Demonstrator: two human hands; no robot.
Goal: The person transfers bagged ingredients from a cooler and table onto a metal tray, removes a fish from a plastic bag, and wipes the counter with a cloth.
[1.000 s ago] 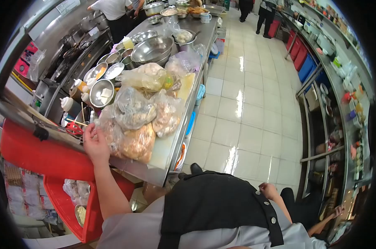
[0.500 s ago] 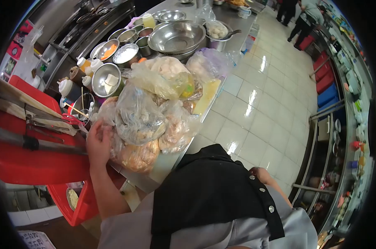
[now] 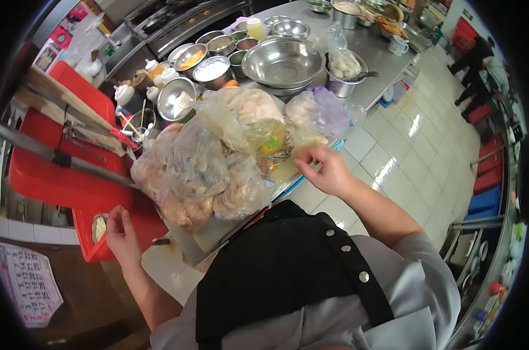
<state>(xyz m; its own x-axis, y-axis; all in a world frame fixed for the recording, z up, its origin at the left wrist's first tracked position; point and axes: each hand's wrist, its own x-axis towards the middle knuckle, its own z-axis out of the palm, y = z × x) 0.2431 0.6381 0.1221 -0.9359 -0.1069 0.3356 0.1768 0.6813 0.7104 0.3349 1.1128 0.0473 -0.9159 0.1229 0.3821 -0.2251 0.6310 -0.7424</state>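
Observation:
My left hand (image 3: 123, 232) hangs beside the red plastic bin (image 3: 88, 252), off the counter, its fingers loosely bent and nothing in them. Over the counter's right edge is my right hand (image 3: 325, 170), thumb and forefinger apart, holding nothing that shows. Between the two hands lies a heap of clear plastic bags (image 3: 195, 154) with pale and orange-pink food inside. One bag of pale food (image 3: 247, 111) tops the heap at the back. A purplish bag (image 3: 325, 114) sits behind my right hand.
Behind the bags stand a large steel bowl (image 3: 283, 63), several smaller bowls and squeeze bottles (image 3: 124, 94). A metal bar (image 3: 60, 156) crosses red plastic (image 3: 54, 186) at left. The tiled floor (image 3: 387, 157) runs along the right; people stand at the far end.
My left hand has come away from the bags, down and left to beside the red bin. My right hand has risen from my side to the counter's edge. The camera view has shifted.

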